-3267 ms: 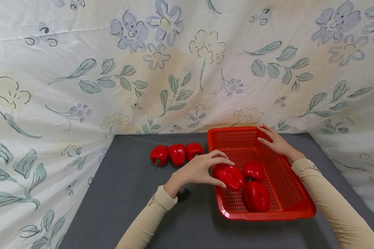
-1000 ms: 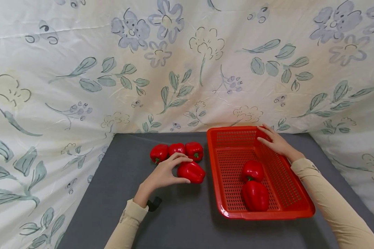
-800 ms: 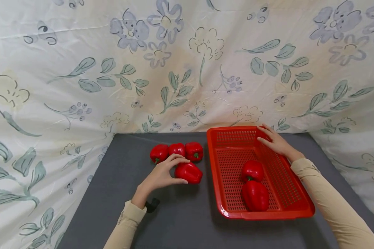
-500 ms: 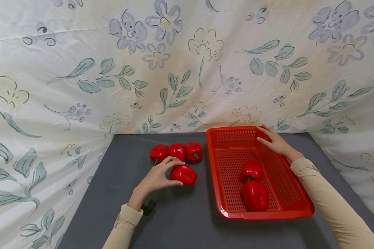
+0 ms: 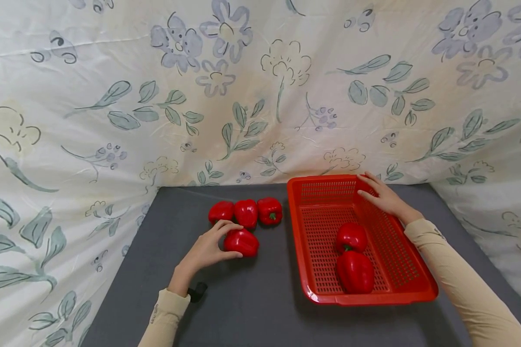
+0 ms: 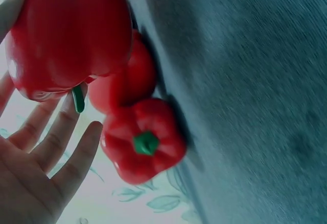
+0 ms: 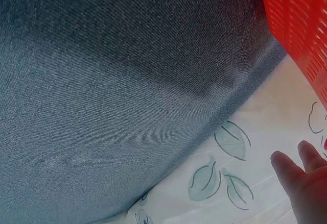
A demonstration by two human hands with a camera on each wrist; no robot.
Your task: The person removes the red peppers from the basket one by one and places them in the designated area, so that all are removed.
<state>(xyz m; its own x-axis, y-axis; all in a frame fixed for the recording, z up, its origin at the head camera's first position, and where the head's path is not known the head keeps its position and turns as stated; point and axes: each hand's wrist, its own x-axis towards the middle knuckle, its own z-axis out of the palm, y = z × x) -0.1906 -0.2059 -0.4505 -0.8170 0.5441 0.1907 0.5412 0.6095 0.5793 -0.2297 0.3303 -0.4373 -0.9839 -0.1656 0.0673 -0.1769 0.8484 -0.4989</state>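
My left hand (image 5: pixel 205 250) holds a red bell pepper (image 5: pixel 242 243) between thumb and fingers, left of the basket and in front of the row of peppers. In the left wrist view this held pepper (image 6: pixel 71 35) shows a green stem hanging at its lower end. Behind it stand three more red peppers: a left one (image 5: pixel 221 212) partly covered by my fingers, a middle one (image 5: pixel 246 213) and a right one (image 5: pixel 270 211). My right hand (image 5: pixel 387 198) rests at the far right rim of a red plastic basket (image 5: pixel 303 260), fingers fairly straight.
Inside the basket lie two red peppers, a rear one (image 5: pixel 351 237) and a front one (image 5: pixel 356 273), touching each other. The dark grey table (image 5: pixel 252 308) meets a flowered curtain (image 5: pixel 260 120) at the back and sides.
My left hand has carried the pepper out of the basket and leftward, in front of the row of three. The right hand and the basket have stayed in place.
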